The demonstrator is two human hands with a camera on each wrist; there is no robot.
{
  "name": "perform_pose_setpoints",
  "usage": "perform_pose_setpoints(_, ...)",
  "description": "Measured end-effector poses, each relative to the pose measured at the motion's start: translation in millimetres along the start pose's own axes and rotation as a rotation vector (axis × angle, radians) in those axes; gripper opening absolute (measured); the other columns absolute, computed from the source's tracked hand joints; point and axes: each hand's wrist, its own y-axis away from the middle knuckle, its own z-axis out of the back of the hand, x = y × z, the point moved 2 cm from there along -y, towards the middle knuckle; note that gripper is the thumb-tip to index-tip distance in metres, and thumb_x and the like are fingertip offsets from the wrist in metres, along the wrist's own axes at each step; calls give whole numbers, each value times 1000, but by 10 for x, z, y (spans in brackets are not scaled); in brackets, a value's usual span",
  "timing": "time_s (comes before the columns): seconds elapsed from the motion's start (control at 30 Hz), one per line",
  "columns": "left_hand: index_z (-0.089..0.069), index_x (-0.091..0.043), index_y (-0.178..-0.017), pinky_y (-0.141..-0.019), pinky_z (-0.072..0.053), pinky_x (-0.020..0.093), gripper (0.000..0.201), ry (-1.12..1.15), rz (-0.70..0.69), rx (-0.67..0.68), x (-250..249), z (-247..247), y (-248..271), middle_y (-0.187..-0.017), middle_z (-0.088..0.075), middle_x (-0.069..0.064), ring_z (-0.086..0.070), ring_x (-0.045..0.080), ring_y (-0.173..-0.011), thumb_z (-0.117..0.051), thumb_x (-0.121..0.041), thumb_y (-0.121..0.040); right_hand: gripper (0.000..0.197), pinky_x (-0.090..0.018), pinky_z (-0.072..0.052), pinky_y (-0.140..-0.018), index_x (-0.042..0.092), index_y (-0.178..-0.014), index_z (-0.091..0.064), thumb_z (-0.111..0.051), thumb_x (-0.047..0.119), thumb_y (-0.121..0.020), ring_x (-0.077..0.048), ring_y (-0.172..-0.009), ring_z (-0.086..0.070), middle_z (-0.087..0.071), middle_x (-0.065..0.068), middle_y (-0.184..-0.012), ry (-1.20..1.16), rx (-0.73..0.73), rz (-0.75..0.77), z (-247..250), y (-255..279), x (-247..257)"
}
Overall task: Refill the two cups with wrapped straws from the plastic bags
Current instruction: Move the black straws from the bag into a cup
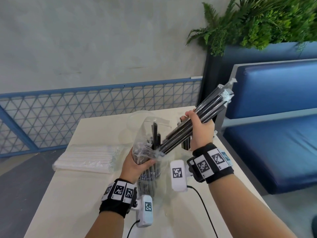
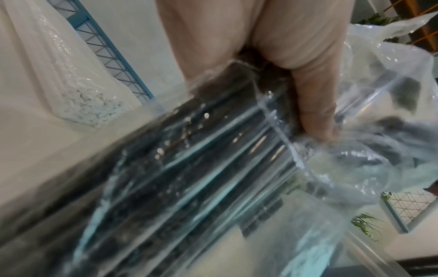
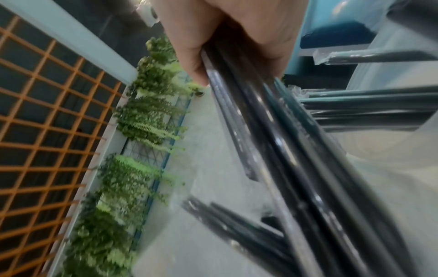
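Observation:
My left hand grips a clear plastic bag of black wrapped straws near the middle of the table; the same bag fills the left wrist view under my fingers. My right hand grips a bundle of black wrapped straws, tilted up to the right, its lower end still at the bag's mouth. In the right wrist view the bundle runs from my fingers. A cup holding black straws stands partly hidden behind my right wrist. A clear cup is dimly visible behind the bag.
A bag of white wrapped straws lies on the left part of the cream table. A blue bench stands close on the right. Blue mesh railing and a planter with ferns are behind.

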Motion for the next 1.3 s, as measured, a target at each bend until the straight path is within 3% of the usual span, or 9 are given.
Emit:
perform_pose_setpoints(0.13, -59, -22, -104, -95, -49, 38, 49, 30, 12, -45, 41, 16, -20, -103, -69, 1, -65, 18, -102, -81, -4, -64, 13, -25, -55, -56, 1, -93, -56, -62, 0, -82, -16, -65, -65, -62, -6, -70, -99, -16, -21, 68, -39, 102)
perform_pose_setpoints(0.27, -58, -19, -110, -97, -48, 38, 53, 21, 6, -84, 69, -7, -54, -107, -68, 3, -64, 17, -103, -81, -6, -64, 14, -36, -51, -68, 18, -74, -60, -65, 5, -73, -26, -71, -57, -60, -6, -70, -45, 22, 171, 49, -76, 388)
perform_pose_setpoints(0.4, -58, -13, -114, -98, -48, 41, 56, 21, 9, -127, 97, 0, -77, -108, -68, 4, -64, 18, -103, -82, -7, -64, 18, -41, -56, -77, 22, -87, -61, -67, 12, -74, -28, -78, -63, -66, -5, -79, 97, -16, 315, 69, -210, 483)
perform_pose_setpoints(0.6, -57, -15, -114, -98, -48, 40, 57, 24, 19, -105, 93, -16, -59, -109, -68, 3, -64, 18, -104, -82, -8, -64, 22, -35, -52, -87, 18, -96, -57, -70, 16, -79, -3, -77, -60, -63, 11, -82, 509, 8, 260, 204, -176, -2)
perform_pose_setpoints(0.83, -57, -13, -114, -98, -48, 43, 56, 50, 23, -105, 99, -13, -45, -107, -69, 5, -65, 19, -103, -81, -5, -64, 70, -2, -41, -79, 24, -132, -33, -72, 8, -75, 17, -90, -54, -51, 26, -102, 527, 37, 440, 271, -154, 18)
perform_pose_setpoints(0.97, -57, -13, -115, -98, -48, 46, 58, 45, 33, -93, 132, -19, -68, -108, -69, 6, -65, 20, -103, -82, -6, -63, 44, -33, -51, -77, 22, -126, -43, -61, 22, -86, -18, -87, -61, -61, 0, -97, 891, 164, 375, 236, -176, -49)
perform_pose_setpoints(1.07, -57, -14, -116, -99, -48, 47, 60, 43, 29, -83, 133, -14, -65, -109, -69, 6, -65, 20, -104, -83, -7, -63, 49, -34, -43, -87, 19, -129, -42, -61, 33, -86, -29, -96, -60, -62, -5, -84, 1167, 257, 207, 275, -207, -151)
perform_pose_setpoints(1.17, -57, -11, -117, -99, -48, 45, 59, 59, 35, -92, 131, 6, -65, -109, -69, 7, -65, 19, -103, -82, -5, -63, 60, -48, -17, -111, 26, -124, -45, -68, 49, -74, -24, -119, -49, -57, -1, -120, 1277, 145, 369, 372, -237, -101)
perform_pose_setpoints(1.3, -58, -14, -116, -99, -48, 46, 62, 56, 46, -90, 158, 22, -75, -109, -69, 5, -65, 18, -104, -84, -10, -61, 89, -53, -25, -110, 34, -136, -34, -78, 52, -60, -28, -139, -21, -22, -7, -149, 1179, 159, 302, 630, -159, -198)
